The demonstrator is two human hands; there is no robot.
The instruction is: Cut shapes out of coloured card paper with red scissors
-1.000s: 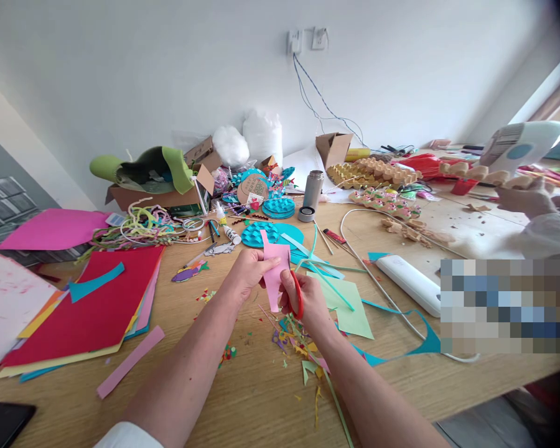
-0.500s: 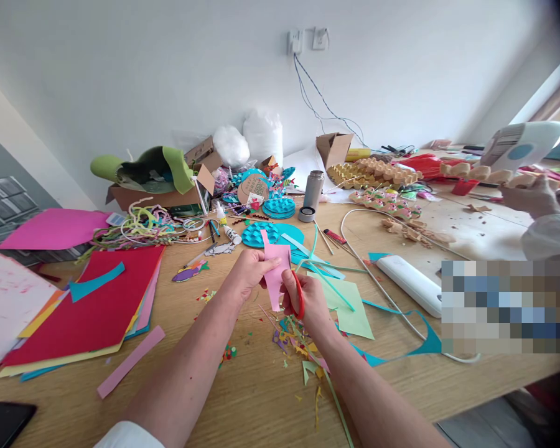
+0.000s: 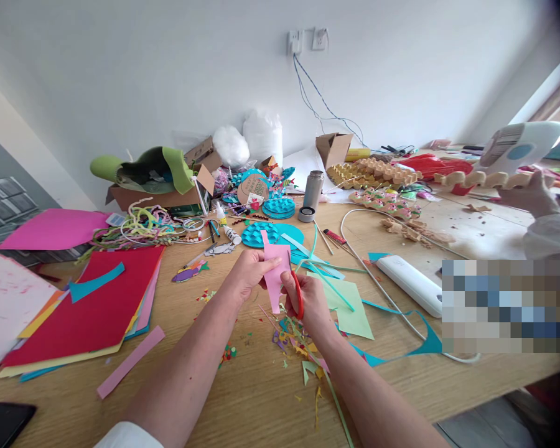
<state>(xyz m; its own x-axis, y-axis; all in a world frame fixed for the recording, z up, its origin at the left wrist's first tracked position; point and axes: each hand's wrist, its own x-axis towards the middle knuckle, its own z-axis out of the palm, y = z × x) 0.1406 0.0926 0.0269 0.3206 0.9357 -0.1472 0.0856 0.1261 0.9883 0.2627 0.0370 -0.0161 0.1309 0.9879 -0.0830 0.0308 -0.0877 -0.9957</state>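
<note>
The person's left hand (image 3: 252, 272) pinches a piece of pink paper (image 3: 275, 264) near its left edge, thumb on the near face, holding it up above the tabletop (image 3: 177, 373) in front of the body. The right hand (image 3: 310, 297) is closed around the red-handled scissors (image 3: 299, 302), its thumb by the handle and the blades at the paper's right edge; how far the blades are parted is too small to tell. The paper is uneven in outline, with a narrow tab rising at the top and a tapering tail below, and those slim parts look the weakest: a sharp twist of either hand could bend or tear them. Because the sheet hangs in the air, gripped on one side only, it could flex away from the blades and leave a ragged edge. The left fingers sit close to the cutting side — a cut that strays too far inward could nick them. Below lie loose paper scraps (image 3: 292, 339), and just beyond the right hand a pale green sheet (image 3: 357, 320) with thin strips over it; a trimmed bit dropped there might get lost among the scraps, or a sleeve or forearm might drag them about.
</note>
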